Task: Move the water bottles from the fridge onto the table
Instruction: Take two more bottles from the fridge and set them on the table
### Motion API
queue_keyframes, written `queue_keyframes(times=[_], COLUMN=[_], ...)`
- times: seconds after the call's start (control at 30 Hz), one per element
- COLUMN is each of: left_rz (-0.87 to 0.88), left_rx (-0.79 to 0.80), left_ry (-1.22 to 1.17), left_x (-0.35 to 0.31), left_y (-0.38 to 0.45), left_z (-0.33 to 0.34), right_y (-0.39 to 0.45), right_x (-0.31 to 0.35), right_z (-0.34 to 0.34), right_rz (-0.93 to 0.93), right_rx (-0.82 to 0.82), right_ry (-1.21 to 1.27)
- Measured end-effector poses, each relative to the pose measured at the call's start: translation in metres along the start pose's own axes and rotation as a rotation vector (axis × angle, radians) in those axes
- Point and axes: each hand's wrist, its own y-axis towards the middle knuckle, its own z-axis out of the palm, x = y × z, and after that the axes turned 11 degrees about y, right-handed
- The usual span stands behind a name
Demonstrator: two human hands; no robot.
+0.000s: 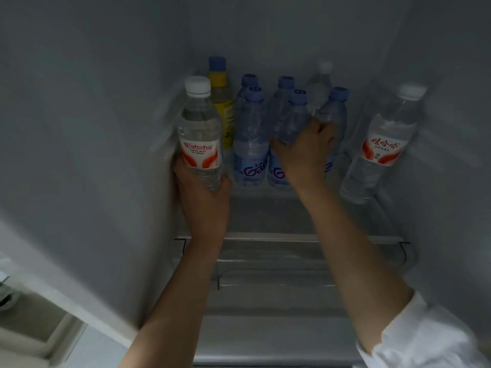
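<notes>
Inside, left hand [204, 192] grips bottle [199, 134]; right hand [305, 152] reaches.

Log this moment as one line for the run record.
stage: picking in fridge | left hand: grips white-capped Wahaha bottle | right hand: around blue-capped bottle | table: out of view

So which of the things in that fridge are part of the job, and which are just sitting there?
Part of the job:
- white-capped Wahaha bottle, gripped low by the left hand
- blue-capped bottles, the right hand closing on one
- second Wahaha bottle, leaning at the right
- clear white-capped bottle at the back

Just there:
- yellow bottle with a blue cap
- glass shelf
</notes>
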Motion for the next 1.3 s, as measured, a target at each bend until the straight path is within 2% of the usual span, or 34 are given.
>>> queue_keyframes(times=[0.13, 0.3, 0.47, 0.77, 1.07, 1.3], left_rz=[0.008, 0.000, -0.043, -0.087, -0.006, 0.000], left_rx=[-0.022, -0.046, -0.016, -0.001, 0.352, 0.707], left_ry=[0.032, 0.016, -0.002, -0.066, -0.098, -0.151], left_x=[0.005, 0.001, 0.000, -0.014, -0.048, -0.039], left_y=[-0.001, -0.004, -0.008, -0.027, -0.059, -0.112], left_z=[-0.001, -0.003, -0.011, -0.025, -0.054, -0.084], right_y=[-0.008, -0.029, -0.044, -0.077, -0.137, -0.236], right_x=[-0.004, -0.019, -0.032, -0.022, -0.003, -0.009], right_z=[-0.001, 0.001, -0.001, -0.050, -0.105, -0.143], right_rz=[-0.030, -0.029, 0.055, 0.038, 0.168, 0.281], right_rx=[-0.033, -0.011, 0.008, -0.021, -0.052, -0.231], right_ry=[0.153, 0.488, 0.522, 0.653, 0.673, 0.560])
